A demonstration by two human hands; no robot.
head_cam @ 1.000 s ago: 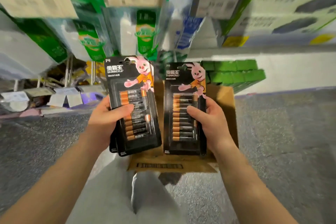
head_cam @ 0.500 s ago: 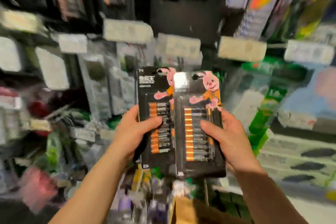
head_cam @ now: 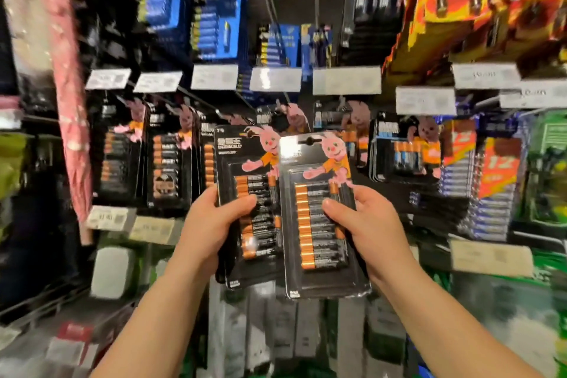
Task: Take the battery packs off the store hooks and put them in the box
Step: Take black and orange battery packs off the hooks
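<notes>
My left hand (head_cam: 211, 221) grips a black battery pack (head_cam: 242, 169) with a pink rabbit and copper-topped cells, thumb across its front. My right hand (head_cam: 365, 224) grips a second, matching battery pack (head_cam: 316, 224), which overlaps the first one's right edge. Both packs are held upright in front of the store hooks. More of the same black packs (head_cam: 167, 159) hang on the hooks behind, left and right of my hands. The box is out of view.
Blue battery packs (head_cam: 214, 18) hang on the upper hooks, orange and red ones (head_cam: 445, 3) at upper right. White price tags (head_cam: 346, 80) line the hook ends. A pink pillar (head_cam: 69, 77) stands at left. Green goods (head_cam: 549, 178) hang far right.
My view swung up from the floor and cardboard box to the hook wall. Both hands kept their packs, and the two packs came together until they overlap.
</notes>
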